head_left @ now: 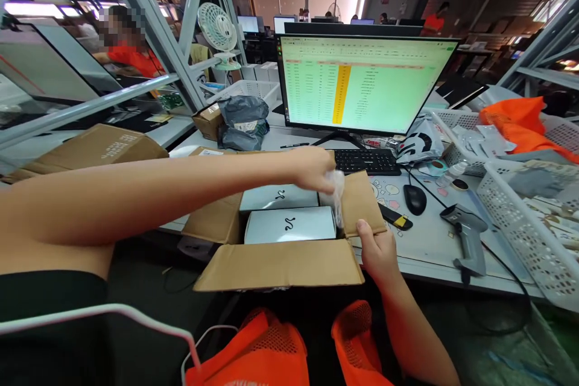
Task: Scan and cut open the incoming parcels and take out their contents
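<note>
An opened cardboard box (pixel 280 265) sits at the desk's front edge with its flaps spread outward. Inside it lie two white boxes with a black squiggle logo, a nearer white box (pixel 312 226) and a farther white box (pixel 260 199). My left hand (pixel 316 169) reaches across over the carton, its fingers closed on crumpled clear plastic wrap (pixel 337 193) at the carton's right inner side. With thumb on top, my right hand (pixel 377 250) grips the right cardboard flap (pixel 362 205) at its outer corner.
Behind the carton stand a keyboard (pixel 366 161) and a monitor (pixel 366 84). To the right are a mouse (pixel 415 199), a barcode scanner (pixel 468 238) and white baskets (pixel 520 217). A grey plastic bag (pixel 244 120) and another carton (pixel 90 148) are at left. A person sits beyond the metal frame.
</note>
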Demonstrator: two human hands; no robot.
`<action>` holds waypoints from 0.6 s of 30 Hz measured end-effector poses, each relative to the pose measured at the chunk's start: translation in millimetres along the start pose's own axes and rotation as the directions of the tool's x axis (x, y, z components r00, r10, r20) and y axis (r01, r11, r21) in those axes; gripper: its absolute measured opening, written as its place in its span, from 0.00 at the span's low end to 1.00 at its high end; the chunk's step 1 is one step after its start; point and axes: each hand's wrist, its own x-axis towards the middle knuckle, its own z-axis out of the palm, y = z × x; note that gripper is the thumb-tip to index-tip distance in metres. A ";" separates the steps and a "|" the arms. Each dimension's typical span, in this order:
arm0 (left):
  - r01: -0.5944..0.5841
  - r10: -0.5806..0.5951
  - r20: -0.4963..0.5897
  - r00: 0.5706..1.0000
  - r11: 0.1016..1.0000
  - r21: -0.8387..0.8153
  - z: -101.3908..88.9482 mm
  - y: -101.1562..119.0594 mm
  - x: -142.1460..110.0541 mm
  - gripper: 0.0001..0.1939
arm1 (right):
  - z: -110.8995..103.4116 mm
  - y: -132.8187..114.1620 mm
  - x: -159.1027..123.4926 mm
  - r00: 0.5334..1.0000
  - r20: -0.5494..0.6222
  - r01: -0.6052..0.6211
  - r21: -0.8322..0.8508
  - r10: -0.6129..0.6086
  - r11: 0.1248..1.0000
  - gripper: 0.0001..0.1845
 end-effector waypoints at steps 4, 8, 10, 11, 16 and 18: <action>0.080 -0.119 -0.285 0.951 0.986 -0.144 -49.9 -25.7 -31.1 0.22 | -11.7 -1.5 16.0 0.992 -0.097 0.079 0.012 -0.077 0.997 0.28; 0.063 -0.207 -0.453 0.867 0.948 -0.312 -71.7 -9.1 -44.9 0.23 | -30.5 -35.9 46.9 0.886 -0.264 0.388 -0.030 -0.381 0.921 0.53; -0.014 -0.164 -0.429 0.888 0.924 -0.383 -65.6 8.8 -41.3 0.24 | -38.3 -56.0 63.0 0.879 -0.225 0.428 -0.018 -0.421 0.903 0.51; -0.056 -0.125 -0.397 0.909 0.909 -0.414 -58.6 16.2 -38.5 0.24 | -41.9 -61.9 69.5 0.881 -0.229 0.419 -0.033 -0.415 0.907 0.43; -0.131 0.059 -0.180 0.982 0.897 -0.422 5.5 16.7 -34.0 0.29 | -62.3 -17.3 86.1 0.838 -0.453 0.196 -0.272 -0.305 0.942 0.23; -0.212 0.188 -0.107 0.976 0.931 -0.297 36.2 7.4 -38.0 0.27 | -69.1 25.2 92.5 0.877 -0.444 0.011 -0.366 -0.185 0.931 0.25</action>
